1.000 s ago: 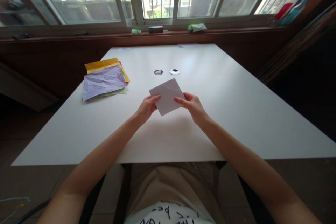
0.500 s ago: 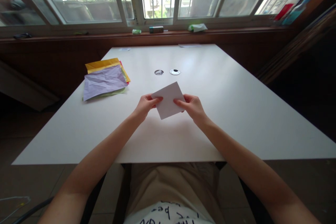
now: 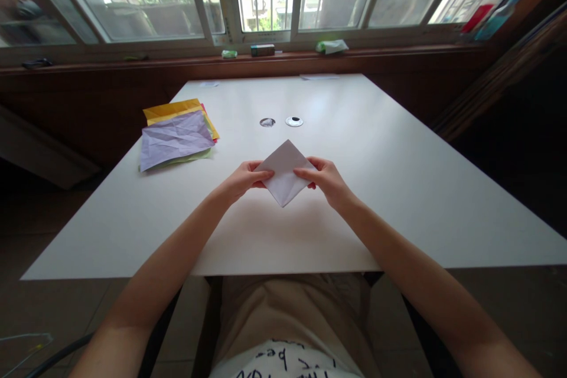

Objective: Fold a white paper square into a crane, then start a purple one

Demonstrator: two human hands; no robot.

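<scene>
A folded white paper (image 3: 284,170) is held just above the white table (image 3: 398,189), turned so one corner points at me like a diamond. My left hand (image 3: 241,180) pinches its left corner with thumb on top. My right hand (image 3: 325,180) pinches its right corner the same way. Both hands are closed on the paper, near the middle of the table in front of me.
A stack of coloured sheets (image 3: 177,133), purple on top with yellow, green and red beneath, lies at the table's left. Two small round cable holes (image 3: 280,122) sit beyond the paper. Small items rest on the window ledge (image 3: 283,50) behind.
The paper has been rotated in my hands from a tilted rectangle to a diamond with a corner toward me. It also dropped slightly closer to the table.
</scene>
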